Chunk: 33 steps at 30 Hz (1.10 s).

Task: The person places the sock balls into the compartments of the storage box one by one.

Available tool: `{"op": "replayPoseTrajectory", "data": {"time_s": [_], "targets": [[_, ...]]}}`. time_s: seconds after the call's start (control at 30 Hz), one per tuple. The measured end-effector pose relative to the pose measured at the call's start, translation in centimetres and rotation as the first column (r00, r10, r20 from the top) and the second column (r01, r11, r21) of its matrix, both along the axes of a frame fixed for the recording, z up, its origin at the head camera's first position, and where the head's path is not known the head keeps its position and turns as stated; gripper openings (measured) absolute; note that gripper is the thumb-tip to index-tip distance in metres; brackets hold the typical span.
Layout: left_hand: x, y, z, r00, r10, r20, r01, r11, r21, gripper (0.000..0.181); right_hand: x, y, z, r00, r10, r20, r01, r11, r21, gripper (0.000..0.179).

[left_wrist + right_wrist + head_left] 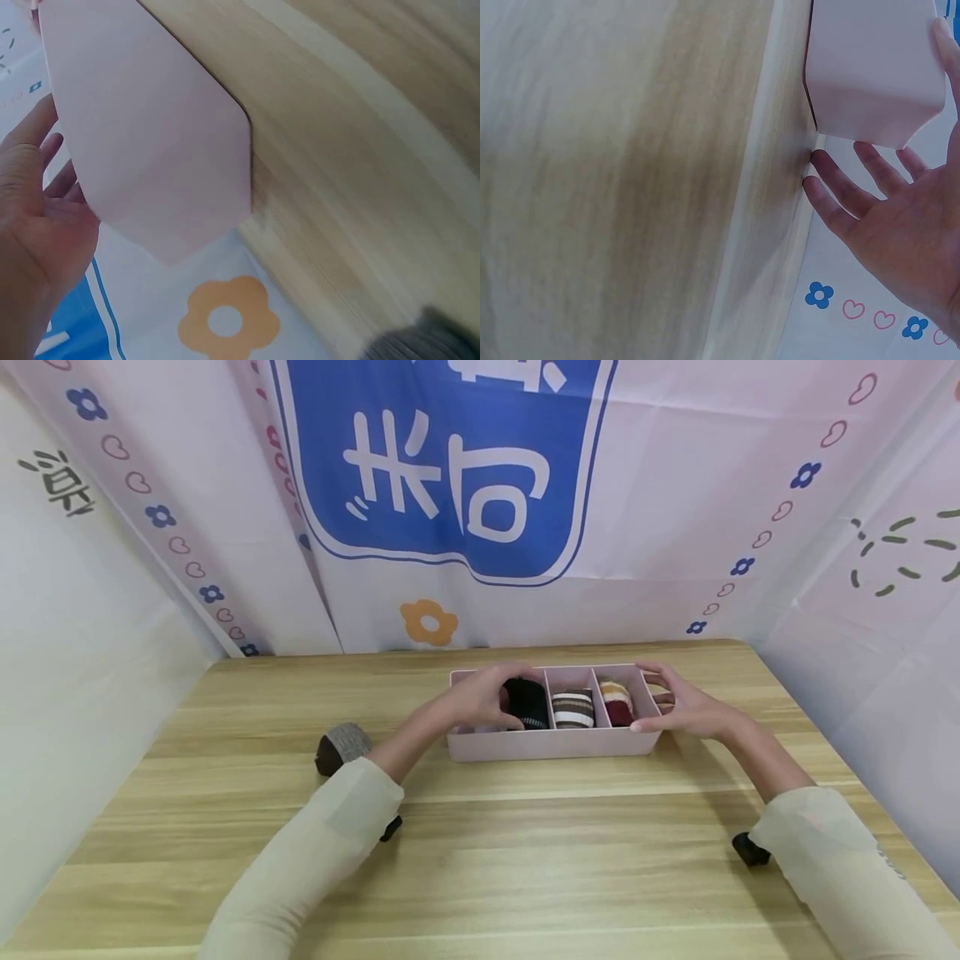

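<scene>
A pale pink divided storage box (555, 744) sits toward the far side of the table. My left hand (480, 695) reaches over its left part, thumb and fingers curved round a dark rolled sock (531, 703). In the left wrist view the box wall hides the left fingertips. A brown-and-white striped rolled sock (573, 708) fills the middle compartment, and a maroon, yellow and white one (618, 703) lies in the right compartment. My right hand (686, 706) grips the box's right end, thumb at the near corner, index finger at the far corner. Its other fingers (840, 187) spread beside the end wall.
A grey rolled sock with a dark brown end (345, 747) lies on the wooden table (525, 860), left of the box and beside the left forearm. A printed white cloth (645, 527) hangs behind the table, with white walls at both sides.
</scene>
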<state>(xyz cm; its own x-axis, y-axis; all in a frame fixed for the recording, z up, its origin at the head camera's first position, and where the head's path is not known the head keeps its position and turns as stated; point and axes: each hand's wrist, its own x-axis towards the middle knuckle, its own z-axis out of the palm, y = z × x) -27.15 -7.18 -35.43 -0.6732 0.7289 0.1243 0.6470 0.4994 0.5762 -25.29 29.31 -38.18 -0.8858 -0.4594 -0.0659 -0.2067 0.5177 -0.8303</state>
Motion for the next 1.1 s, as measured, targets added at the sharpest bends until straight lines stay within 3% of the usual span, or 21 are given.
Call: {"op": "replayPoseTrajectory", "data": {"time_s": [0.17, 0.4, 0.57, 0.73, 0.93, 1.1], "targets": [[0.8, -2.4, 0.1, 0.997, 0.077, -0.016, -0.076, 0.996, 0.049, 0.064, 0.1, -0.2, 0.1, 1.000, -0.001, 0.001, 0.001, 1.000, 0.011, 0.103], [2.0, -6.0, 0.6, 0.989, 0.094, -0.112, -0.082, 0.991, 0.110, 0.049, 0.0, -0.2, 0.0, 1.000, 0.003, 0.000, -0.003, 1.000, 0.015, 0.104], [3.1, -8.5, 1.1, 0.980, 0.151, -0.128, -0.142, 0.987, 0.077, 0.050, 0.1, -0.1, -0.1, 1.000, 0.006, -0.001, -0.006, 1.000, 0.010, 0.103], [4.1, -11.0, 1.3, 0.977, 0.187, -0.102, -0.182, 0.982, 0.055, 0.056, 0.1, 0.0, -0.2, 1.000, 0.003, 0.003, -0.003, 1.000, 0.008, 0.103], [5.1, -13.8, 1.0, 0.974, 0.216, -0.063, -0.215, 0.976, 0.025, 0.057, 0.0, 0.0, -0.2, 1.000, 0.004, 0.000, -0.004, 1.000, 0.004, 0.103], [6.0, -15.8, 0.6, 0.958, 0.269, -0.095, -0.274, 0.960, -0.051, 0.060, 0.0, -0.1, -0.2, 1.000, 0.007, -0.002, -0.007, 1.000, 0.001, 0.103]]}}
